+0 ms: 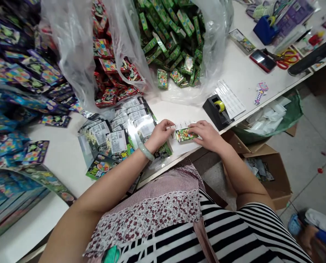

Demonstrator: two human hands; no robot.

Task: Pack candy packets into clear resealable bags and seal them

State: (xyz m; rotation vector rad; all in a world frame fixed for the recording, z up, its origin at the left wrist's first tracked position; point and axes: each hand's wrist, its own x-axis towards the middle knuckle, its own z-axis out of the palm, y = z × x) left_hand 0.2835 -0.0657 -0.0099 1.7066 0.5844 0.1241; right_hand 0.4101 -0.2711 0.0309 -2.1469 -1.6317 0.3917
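Note:
A small green printed packet (184, 135) lies near the table's front edge, between my two hands. Just behind it is a white strip of printed labels (183, 125), partly hidden by my fingers. My left hand (162, 136) has thumb and fingertips closed at the left end of this strip. With bent fingers, my right hand (206, 136) grips the packet's right side, pressing it to the table. Beside my left wrist, flat dark-green packages with white labels (117, 141) lie in overlapping rows. A black tape dispenser (217, 111) with yellow tape stands beyond my right hand.
Plastic bags hold green boxes (168, 40) and red packets (106, 95). Purple packets (42, 69) and blue packets (9, 146) pile up at left. A label sheet (228, 96), a phone (263, 60) and scissors (287, 58) lie at right. A carton (277, 175) stands below the edge.

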